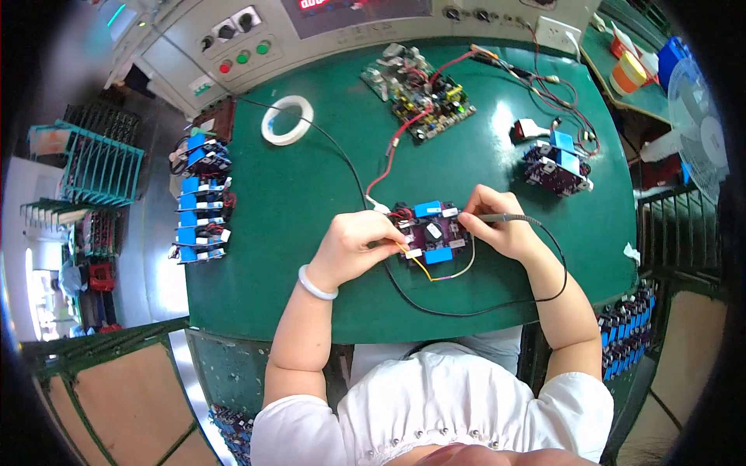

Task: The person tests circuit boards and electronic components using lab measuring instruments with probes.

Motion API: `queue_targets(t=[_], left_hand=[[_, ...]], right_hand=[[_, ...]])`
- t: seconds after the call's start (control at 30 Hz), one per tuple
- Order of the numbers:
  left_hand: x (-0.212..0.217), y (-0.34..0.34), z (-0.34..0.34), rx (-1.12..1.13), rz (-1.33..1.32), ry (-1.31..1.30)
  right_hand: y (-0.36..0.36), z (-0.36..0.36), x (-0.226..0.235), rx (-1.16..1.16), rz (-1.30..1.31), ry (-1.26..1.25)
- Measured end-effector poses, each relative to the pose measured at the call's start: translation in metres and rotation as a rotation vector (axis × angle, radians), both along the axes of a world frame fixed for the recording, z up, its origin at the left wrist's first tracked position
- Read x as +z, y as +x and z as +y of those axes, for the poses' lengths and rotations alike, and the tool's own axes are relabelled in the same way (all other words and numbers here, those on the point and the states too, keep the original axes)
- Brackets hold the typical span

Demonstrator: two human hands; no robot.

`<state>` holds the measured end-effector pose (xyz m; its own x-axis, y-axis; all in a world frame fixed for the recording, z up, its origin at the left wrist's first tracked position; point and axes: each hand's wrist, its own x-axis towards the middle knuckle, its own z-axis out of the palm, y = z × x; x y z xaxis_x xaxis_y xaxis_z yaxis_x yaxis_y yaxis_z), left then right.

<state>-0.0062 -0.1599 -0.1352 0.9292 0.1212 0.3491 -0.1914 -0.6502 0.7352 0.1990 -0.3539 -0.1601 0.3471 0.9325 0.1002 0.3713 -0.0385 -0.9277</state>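
With right fingers (478, 227) pinching grey pen-shaped tool (510, 218), left fingers (381, 224) pinching thin yellow wire (420, 266), found blue-and-purple squarish circuit board (447, 231) directly between, about equally near each, toward near edge of green counter (365, 322).

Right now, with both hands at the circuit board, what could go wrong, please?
The black cable loops close to the right forearm, so it might snag and jerk the pen-shaped tool in the right hand. The tool could also slip on the crowded circuit board. The yellow wire beside the left hand might get pulled if that hand moves.
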Motion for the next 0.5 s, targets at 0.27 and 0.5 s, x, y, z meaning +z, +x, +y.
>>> queue_targets(t=[0.27, 0.5], left_hand=[[-0.012, -0.003, -0.007, -0.007, -0.045, -0.06], [-0.009, -0.009, -0.009, -0.031, -0.035, -0.082]], right_hand=[[-0.003, -0.009, -0.017, -0.05, -0.059, 0.041], [-0.008, -0.008, -0.017, -0.046, 0.018, 0.004]])
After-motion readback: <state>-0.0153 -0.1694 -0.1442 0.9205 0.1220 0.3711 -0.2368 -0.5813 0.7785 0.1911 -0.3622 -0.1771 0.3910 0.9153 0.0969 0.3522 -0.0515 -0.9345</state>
